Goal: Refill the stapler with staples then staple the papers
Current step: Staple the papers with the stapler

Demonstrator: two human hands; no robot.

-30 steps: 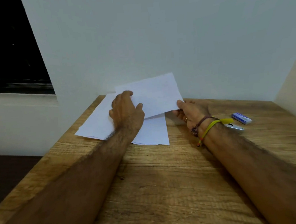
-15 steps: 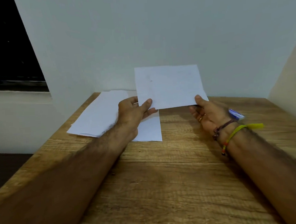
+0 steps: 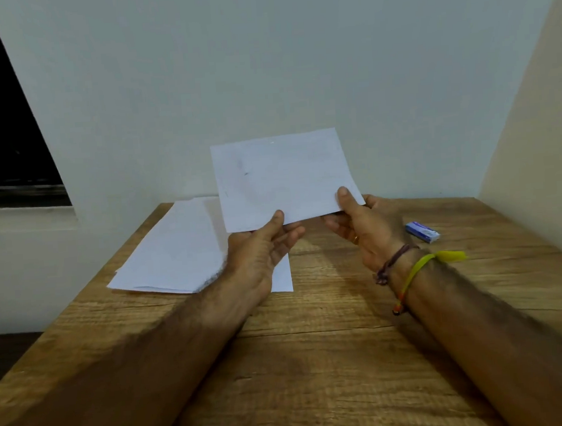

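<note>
A white sheet of paper [image 3: 280,176] is held upright above the wooden table [image 3: 316,360], in front of the wall. My left hand [image 3: 259,251] pinches its lower left corner, thumb on the near side. My right hand [image 3: 363,227] pinches its lower right corner the same way. More white papers [image 3: 172,250] lie in a loose pile on the table at the back left, partly behind my left hand. A small blue and white staple box [image 3: 422,232] lies on the table to the right of my right hand. No stapler is visible.
The table stands in a corner: a pale wall [image 3: 262,64] runs close behind it and a cream wall [image 3: 541,148] borders its right side. A dark window opening [image 3: 1,132] is at the far left. The table's left edge drops off to the floor.
Both hands have lifted the sheet from the pile and raised it upright, moving it right and toward me. My right wrist now hides the spot where a silvery object lay beside the box.
</note>
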